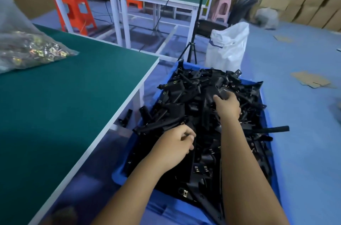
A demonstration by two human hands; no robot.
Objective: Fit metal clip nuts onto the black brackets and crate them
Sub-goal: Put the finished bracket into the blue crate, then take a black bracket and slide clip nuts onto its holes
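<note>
A blue crate (266,114) on the floor is heaped with several black brackets (177,95), some with metal clip nuts fitted. My right hand (227,106) reaches into the middle of the heap and its fingers curl round a black bracket (224,93). My left hand (177,143) lies on the near part of the heap with fingers curled round the edge of another black bracket (186,162). A clear bag of metal clip nuts (31,49) lies on the green table at the far left.
The green table (73,99) with a white edge stands left of the crate. A loose black bracket (126,117) hangs by the table leg. A tripod (191,47), a white sack (227,47), orange stools and stacked cartons stand beyond. Cardboard scraps lie on the blue floor.
</note>
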